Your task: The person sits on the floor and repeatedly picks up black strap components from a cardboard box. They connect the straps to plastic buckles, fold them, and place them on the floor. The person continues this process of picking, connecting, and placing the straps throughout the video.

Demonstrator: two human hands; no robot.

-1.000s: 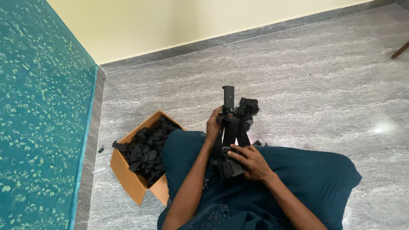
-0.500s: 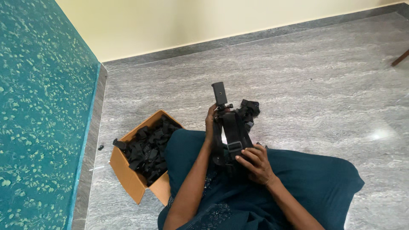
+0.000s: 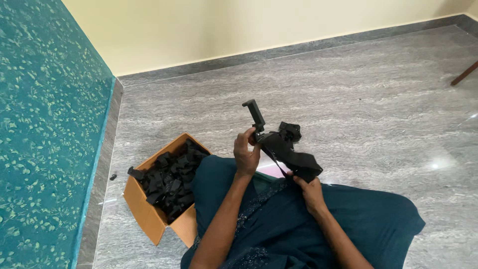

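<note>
We see a person seated on the grey stone floor (image 3: 348,99), dressed in dark teal, working with both hands above the lap. The left hand (image 3: 247,153) is closed around the lower part of a black clamp-like holder (image 3: 257,115), whose flat upright arm rises above the fingers and leans a little toward the wall. The right hand (image 3: 310,188) is closed on the lower end of the black strap (image 3: 291,154) joined to that holder. The two hands are apart, with the strap stretched between them.

Taking the cardboard box (image 3: 149,214) as our landmark: the holder and strap are held in the air to the right of it and a little farther from the person, over the raised left knee. The long axis of the strap runs down and away from the box, from the left hand to the right hand. The left hand is the nearer one to the box; the right hand is well apart from it.

The box is open and full of black pieces (image 3: 172,182) of much the same kind. A small dark bit (image 3: 113,177) lies on the floor just beyond the box, by the teal wall (image 3: 45,149).
</note>
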